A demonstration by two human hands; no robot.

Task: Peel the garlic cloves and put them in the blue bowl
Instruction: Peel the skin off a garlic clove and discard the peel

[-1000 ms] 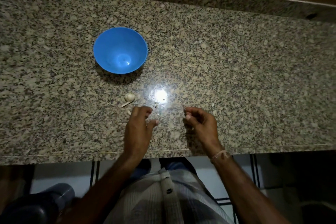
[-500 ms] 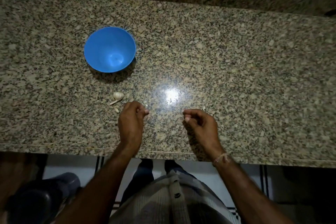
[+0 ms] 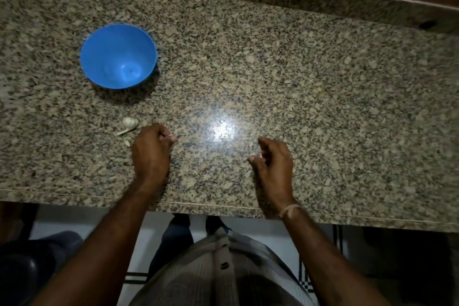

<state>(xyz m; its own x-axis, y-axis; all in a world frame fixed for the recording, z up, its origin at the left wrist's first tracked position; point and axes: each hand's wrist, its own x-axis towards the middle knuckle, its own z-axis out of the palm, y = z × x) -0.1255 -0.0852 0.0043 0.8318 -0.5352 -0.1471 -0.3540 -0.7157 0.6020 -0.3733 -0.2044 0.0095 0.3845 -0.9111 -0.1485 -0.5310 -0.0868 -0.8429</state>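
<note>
On the far left of the table (image 3: 298, 82) stands the blue bowl (image 3: 111, 49), upright. Nearer to us, a garlic clove (image 3: 130, 122) lies beside a strip of peel (image 3: 123, 132). Just right of these our left hand (image 3: 151, 151) is curled, fingertips pressed together; we cannot tell whether it pinches anything. Our right hand (image 3: 273, 161), well apart, is loosely curled, holding nothing we can see.

Blue bowl (image 3: 99, 57): round, glossy, upright, a pale sheen on its inner bottom; stands on the speckled desk (image 3: 298, 87), left of centre. Garlic clove (image 3: 130, 122): one, whitish and plump, lying on the desk near the bowl, on its near side. Pale strip of peel (image 3: 126, 131) touching the clove; small pale fragment (image 3: 127, 143) just beyond, nature unclear.
</note>
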